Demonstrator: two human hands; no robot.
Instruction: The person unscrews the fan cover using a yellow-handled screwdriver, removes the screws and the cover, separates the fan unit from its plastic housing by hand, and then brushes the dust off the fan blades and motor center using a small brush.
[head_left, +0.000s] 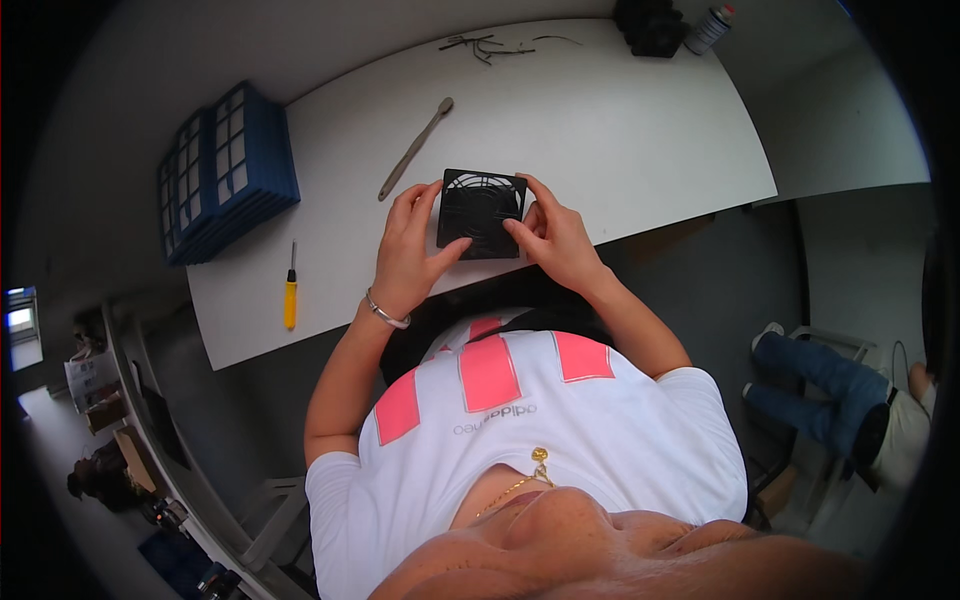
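A square black plastic fan guard with a ringed grille is held between my two hands above the front part of the white table. My left hand grips its left side, fingers along the edge and thumb on the lower face. On the right side, my right hand has its thumb on the face, with fingers at the edge and partly hidden behind it. White shows through the grille openings near the top. A grey toothbrush-like brush lies just beyond my left hand.
A yellow-handled screwdriver lies at the left. Blue frames with white panels are stacked on the left edge. At the back are thin black strips, a stack of black parts and a red-capped can. Another person sits at right.
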